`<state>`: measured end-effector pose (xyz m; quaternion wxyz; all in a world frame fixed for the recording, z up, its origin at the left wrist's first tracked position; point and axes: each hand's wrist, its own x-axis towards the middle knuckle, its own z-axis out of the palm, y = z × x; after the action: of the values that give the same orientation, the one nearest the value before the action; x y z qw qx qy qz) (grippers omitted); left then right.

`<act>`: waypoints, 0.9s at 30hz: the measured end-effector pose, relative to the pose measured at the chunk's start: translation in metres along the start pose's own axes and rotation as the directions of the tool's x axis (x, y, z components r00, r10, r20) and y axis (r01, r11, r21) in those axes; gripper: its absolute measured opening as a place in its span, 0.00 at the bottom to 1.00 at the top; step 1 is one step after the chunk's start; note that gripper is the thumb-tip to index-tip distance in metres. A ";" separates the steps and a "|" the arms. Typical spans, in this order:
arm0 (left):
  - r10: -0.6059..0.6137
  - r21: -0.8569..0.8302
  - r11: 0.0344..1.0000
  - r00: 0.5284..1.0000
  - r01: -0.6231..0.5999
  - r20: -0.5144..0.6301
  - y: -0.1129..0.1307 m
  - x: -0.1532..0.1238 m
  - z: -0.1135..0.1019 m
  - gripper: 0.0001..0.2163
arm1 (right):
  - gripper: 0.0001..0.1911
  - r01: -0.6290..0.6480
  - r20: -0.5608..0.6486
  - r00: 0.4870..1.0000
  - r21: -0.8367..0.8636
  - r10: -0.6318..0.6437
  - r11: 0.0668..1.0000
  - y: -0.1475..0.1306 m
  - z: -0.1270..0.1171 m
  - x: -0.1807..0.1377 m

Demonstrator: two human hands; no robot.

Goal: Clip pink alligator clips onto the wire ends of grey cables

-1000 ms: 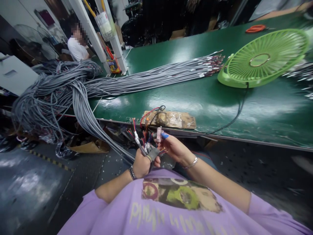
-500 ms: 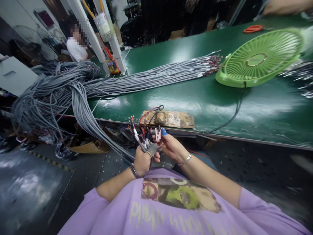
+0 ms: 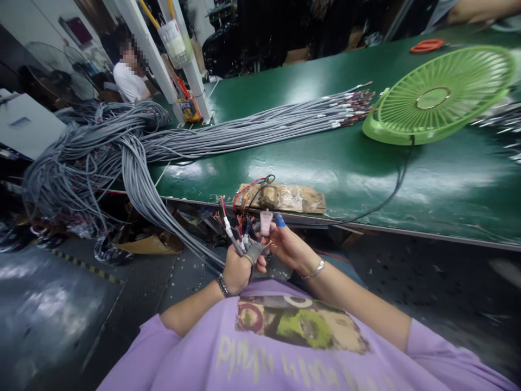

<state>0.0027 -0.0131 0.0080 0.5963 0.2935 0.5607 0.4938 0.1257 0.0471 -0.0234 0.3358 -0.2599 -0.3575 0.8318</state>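
Observation:
My left hand (image 3: 237,269) is closed around a bundle of grey cables (image 3: 188,235) whose stripped ends, with thin coloured wires (image 3: 224,215), fan out above the fist. Grey material covers the thumb of that hand. Close beside it, my right hand (image 3: 293,248) pinches a small pale pink clip (image 3: 266,223), with a blue covering (image 3: 280,220) on one fingertip. The clip sits right by the wire ends; whether its jaws touch a wire is too small to tell.
A worn wooden block (image 3: 297,199) with red and black leads lies at the edge of the green table (image 3: 325,157). More grey cables (image 3: 244,127) stretch across it. A green fan (image 3: 439,98) and orange-handled tool (image 3: 427,46) are at right. Another person (image 3: 129,81) sits at far left.
The pink clip has turned in my right hand, showing a broader side now. My left hand keeps its hold on the cables. The view has shifted slightly.

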 end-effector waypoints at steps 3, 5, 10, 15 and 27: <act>0.006 0.025 1.000 1.000 -0.007 0.029 -0.003 -0.002 -0.005 0.23 | 0.31 -0.080 0.009 0.997 -0.031 0.081 0.996 -0.009 -0.004 -0.009; 0.010 0.055 0.998 0.999 -0.012 0.045 -0.004 -0.003 -0.007 0.22 | 0.28 -0.109 0.011 0.994 -0.108 0.111 0.988 -0.017 -0.004 -0.013; -0.030 0.146 0.989 0.993 0.014 0.113 -0.001 -0.005 -0.006 0.21 | 0.25 -0.124 0.025 0.990 -0.316 0.139 0.941 -0.032 0.003 -0.016; -0.173 0.298 0.950 0.947 0.089 0.269 0.003 -0.003 -0.007 0.21 | 0.22 -0.023 0.095 0.993 -0.452 0.074 0.892 -0.025 0.005 -0.016; -0.083 0.195 0.979 0.990 0.059 0.117 -0.003 0.004 -0.009 0.24 | 0.27 0.000 -0.267 0.959 -0.318 -0.090 0.948 -0.006 0.010 -0.037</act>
<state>-0.0058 -0.0124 0.0018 0.6165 0.3594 0.5775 0.3966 0.1447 0.0182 -0.0056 0.3560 -0.4161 -0.4407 0.7112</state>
